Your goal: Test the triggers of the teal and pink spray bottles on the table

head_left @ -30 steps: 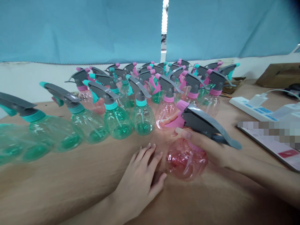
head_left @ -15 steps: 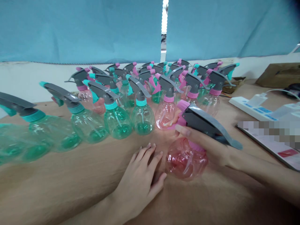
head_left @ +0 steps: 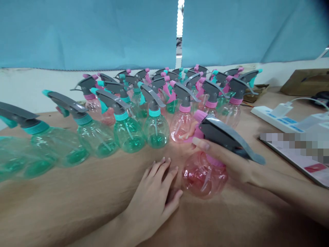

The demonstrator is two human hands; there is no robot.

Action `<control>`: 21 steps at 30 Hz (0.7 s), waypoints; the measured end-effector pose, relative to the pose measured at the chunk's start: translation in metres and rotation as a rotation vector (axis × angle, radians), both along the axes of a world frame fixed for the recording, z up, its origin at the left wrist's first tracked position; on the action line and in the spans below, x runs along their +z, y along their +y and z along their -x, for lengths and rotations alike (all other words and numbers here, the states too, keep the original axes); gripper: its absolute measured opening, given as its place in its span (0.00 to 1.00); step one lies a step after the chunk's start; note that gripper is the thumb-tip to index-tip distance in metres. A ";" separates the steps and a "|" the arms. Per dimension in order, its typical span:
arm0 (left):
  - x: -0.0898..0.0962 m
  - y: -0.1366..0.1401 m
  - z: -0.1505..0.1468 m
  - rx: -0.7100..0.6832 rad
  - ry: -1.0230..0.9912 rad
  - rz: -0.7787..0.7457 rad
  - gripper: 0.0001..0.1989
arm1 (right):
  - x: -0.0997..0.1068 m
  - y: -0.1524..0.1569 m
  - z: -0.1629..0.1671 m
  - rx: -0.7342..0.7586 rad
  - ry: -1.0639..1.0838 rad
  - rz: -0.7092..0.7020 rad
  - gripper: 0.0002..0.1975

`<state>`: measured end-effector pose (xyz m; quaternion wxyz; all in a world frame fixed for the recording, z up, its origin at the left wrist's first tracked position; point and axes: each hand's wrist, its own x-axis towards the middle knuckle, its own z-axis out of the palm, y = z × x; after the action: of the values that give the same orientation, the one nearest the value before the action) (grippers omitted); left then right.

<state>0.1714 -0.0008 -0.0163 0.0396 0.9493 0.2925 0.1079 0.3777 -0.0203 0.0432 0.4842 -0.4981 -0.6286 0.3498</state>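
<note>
A pink spray bottle (head_left: 204, 176) with a grey and pink trigger head stands slightly tilted on the wooden table, front right of centre. My right hand (head_left: 228, 157) is closed around its neck and trigger; some of the fingers are hidden behind the bottle. To the left of it, my left hand (head_left: 158, 192) rests palm down on the table with fingers stretched, apart from the bottle. Just beyond my hands stand a green spray bottle (head_left: 156, 132) with a turquoise collar and another pink spray bottle (head_left: 181, 128).
Several green and pink spray bottles (head_left: 130, 135) crowd the back and left of the table (head_left: 89, 199). A white power strip (head_left: 269, 118) with plugged-in chargers lies at right, beside a flat tablet-like object (head_left: 290, 154). Behind hangs a blue curtain (head_left: 102, 34); a brown box (head_left: 305, 82) sits back right.
</note>
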 end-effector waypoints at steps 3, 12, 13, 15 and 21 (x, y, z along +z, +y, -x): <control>0.000 0.001 0.000 0.003 0.000 0.005 0.22 | 0.002 -0.004 -0.005 -0.076 -0.050 0.053 0.16; 0.002 0.001 -0.001 0.003 -0.004 0.018 0.21 | -0.001 -0.005 -0.011 -0.122 -0.096 0.044 0.13; 0.002 0.001 -0.001 0.003 -0.007 0.020 0.21 | 0.000 -0.005 -0.010 -0.111 -0.094 0.054 0.14; 0.001 0.001 -0.001 0.003 -0.014 0.024 0.21 | 0.003 -0.004 -0.006 -0.086 -0.080 0.066 0.15; 0.001 0.001 -0.001 0.001 -0.022 0.024 0.21 | 0.010 -0.002 0.001 -0.035 -0.036 0.064 0.18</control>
<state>0.1719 0.0003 -0.0155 0.0542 0.9475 0.2936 0.1147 0.3768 -0.0226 0.0531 0.4626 -0.5305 -0.6167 0.3524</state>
